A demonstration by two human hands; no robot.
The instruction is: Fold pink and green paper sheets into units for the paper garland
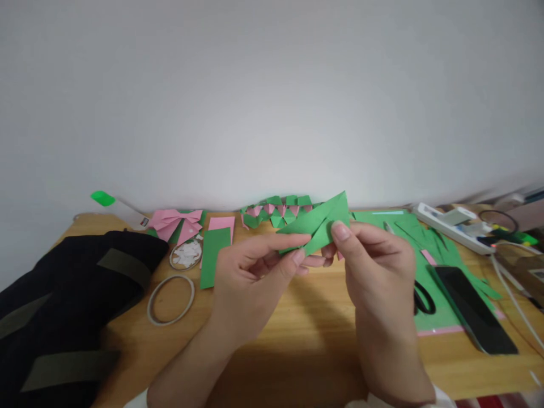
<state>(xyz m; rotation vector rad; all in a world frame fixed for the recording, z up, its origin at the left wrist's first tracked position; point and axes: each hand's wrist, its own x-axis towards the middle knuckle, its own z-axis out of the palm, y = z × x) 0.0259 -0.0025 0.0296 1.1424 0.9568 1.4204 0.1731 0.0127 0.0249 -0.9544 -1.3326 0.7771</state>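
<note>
Between both hands, raised above the wooden table [293, 328], is a folded piece of green paper [325, 218] with pointed corners. My left hand [259, 277] pinches its lower left part between thumb and fingers. The right end is gripped by my right hand [376, 260], its thumb lying on the front face. Fingers behind the paper are partly hidden. Beyond it, near the wall, lies a row of folded green and pink paper pieces [276, 209]. Green and pink paper rectangles [216, 258] rest left of my left hand.
At the left are a dark cloth with stripes [76, 272], a tape roll [170, 300], a ring holding white scraps [186, 252] and a pink paper bow [176, 222]. Black-handled scissors [424, 297], green sheets with strips, a phone [474, 309] and a power strip [453, 226] lie right.
</note>
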